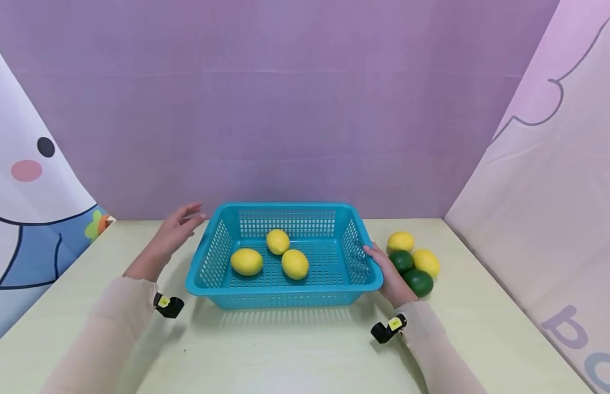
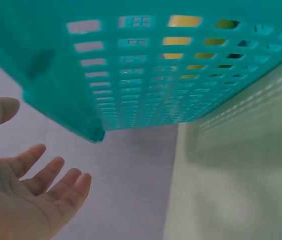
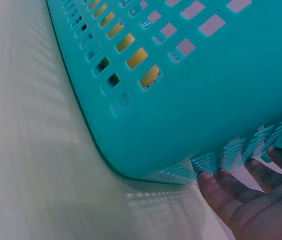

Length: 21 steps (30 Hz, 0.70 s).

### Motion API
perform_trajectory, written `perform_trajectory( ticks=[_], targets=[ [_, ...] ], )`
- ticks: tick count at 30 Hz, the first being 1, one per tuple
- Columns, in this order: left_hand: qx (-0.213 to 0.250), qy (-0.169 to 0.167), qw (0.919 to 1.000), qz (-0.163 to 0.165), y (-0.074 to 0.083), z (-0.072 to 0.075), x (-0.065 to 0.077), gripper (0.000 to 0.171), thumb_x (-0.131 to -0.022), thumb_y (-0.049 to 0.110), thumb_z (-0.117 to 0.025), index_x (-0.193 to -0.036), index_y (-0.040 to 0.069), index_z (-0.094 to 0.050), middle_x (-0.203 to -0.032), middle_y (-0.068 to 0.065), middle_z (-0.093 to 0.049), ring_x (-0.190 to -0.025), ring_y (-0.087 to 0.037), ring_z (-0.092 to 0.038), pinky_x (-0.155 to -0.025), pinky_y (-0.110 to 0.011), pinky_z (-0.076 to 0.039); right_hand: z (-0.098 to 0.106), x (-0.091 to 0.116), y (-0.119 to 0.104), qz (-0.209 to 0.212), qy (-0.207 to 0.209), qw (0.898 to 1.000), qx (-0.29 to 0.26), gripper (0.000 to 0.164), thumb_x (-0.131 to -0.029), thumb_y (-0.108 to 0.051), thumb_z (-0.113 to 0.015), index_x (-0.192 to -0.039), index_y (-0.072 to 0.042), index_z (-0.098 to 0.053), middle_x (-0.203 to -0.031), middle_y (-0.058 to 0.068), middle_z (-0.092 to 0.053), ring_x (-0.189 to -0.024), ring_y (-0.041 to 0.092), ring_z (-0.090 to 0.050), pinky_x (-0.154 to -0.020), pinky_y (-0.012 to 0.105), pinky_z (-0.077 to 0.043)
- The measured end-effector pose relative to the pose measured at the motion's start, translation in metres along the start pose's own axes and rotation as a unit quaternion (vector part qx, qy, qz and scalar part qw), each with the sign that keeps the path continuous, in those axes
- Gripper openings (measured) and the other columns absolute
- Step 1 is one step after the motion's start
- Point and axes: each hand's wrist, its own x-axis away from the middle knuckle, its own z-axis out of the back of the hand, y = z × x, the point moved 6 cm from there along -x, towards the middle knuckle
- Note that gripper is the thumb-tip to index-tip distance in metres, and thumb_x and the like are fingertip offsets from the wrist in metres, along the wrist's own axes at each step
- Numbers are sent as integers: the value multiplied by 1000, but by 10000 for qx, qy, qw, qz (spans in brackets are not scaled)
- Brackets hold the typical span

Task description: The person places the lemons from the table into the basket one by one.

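A blue-green plastic basket with slotted walls stands at the middle of the table. Three yellow lemons lie loose on its floor. At the basket's right side my right hand grips the rim, the thumb over the top edge. In the right wrist view, that hand's fingers press against the outer wall. My left hand hovers just left of the basket, fingers spread and relaxed, holding nothing. A gap separates the left fingers from the rim in the left wrist view.
Beyond my right hand, two more lemons and two dark green oval fruits sit in a cluster on the pale table. A purple cloth wall rises behind the table, with printed cloth at both sides.
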Motion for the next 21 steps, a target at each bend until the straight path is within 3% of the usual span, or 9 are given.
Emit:
perform_trajectory(
  ticks=[8, 15, 21],
  targets=[
    [578, -319, 9972, 348, -25, -15, 0, 70, -100, 43, -36, -151, 4, -7, -154, -24, -12, -138, -44, -18, -106, -61, -27, -1, 0, 1, 127, -150, 9998, -23, 67, -99, -44, -35, -153, -24, -1, -158, 4, 0, -140, 37, -14, -109, 60, -19],
    [990, -603, 9921, 473, -34, -30, 2, 71, -100, 46, -35, -152, 6, -6, -155, -23, -11, -139, -44, -15, -108, -64, -18, -2, -1, -2, 130, -227, 9997, -19, 66, -100, -43, -34, -153, -23, 1, -159, 4, 1, -142, 36, -8, -110, 60, -17],
    [1165, -727, 9884, 647, -33, -39, 2, 72, -99, 45, -36, -152, 10, -1, -153, -25, -14, -136, -46, -24, -105, -60, -28, -2, 0, -1, 126, -279, 9995, -92, 64, -100, -43, -32, -153, -23, -1, -158, 7, -4, -141, 36, -14, -109, 59, -20]
  ],
)
